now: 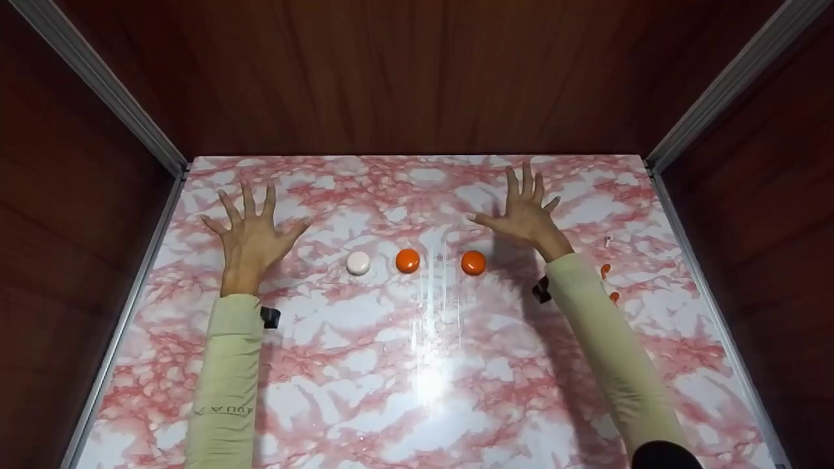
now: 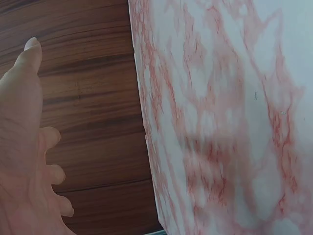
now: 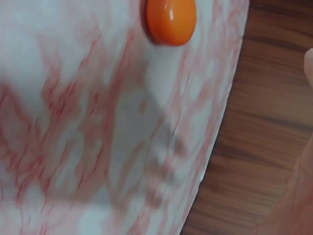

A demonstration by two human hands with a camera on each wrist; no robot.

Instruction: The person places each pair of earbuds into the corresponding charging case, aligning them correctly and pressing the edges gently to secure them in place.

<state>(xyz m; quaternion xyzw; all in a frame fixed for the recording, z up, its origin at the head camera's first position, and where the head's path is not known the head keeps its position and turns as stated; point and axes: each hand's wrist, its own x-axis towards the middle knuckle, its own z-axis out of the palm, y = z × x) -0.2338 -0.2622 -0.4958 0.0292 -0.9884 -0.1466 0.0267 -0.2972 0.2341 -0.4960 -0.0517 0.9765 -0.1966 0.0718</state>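
Note:
My left hand (image 1: 253, 241), fingers spread wide, is over the left part of the marbled table and holds nothing. Over on the right, my right hand (image 1: 524, 215) is spread the same way, also with nothing in it. Between them lies a row of small round glossy objects: a white one (image 1: 358, 263) nearest the left hand, an orange one (image 1: 408, 260) in the middle, and a second orange one (image 1: 474, 262) just below the right thumb. That orange object (image 3: 171, 20) also shows at the top of the right wrist view. The left wrist view has only the thumb and fingertips of the left hand (image 2: 24, 147).
Beside the right forearm lie a tiny white piece (image 1: 608, 241) and two small orange pieces, one upper (image 1: 605, 270) and one lower (image 1: 614, 297), partly hidden by the sleeve. Dark wooden panels (image 1: 417, 78) enclose the pink-and-white table (image 1: 365, 404) at the back and sides.

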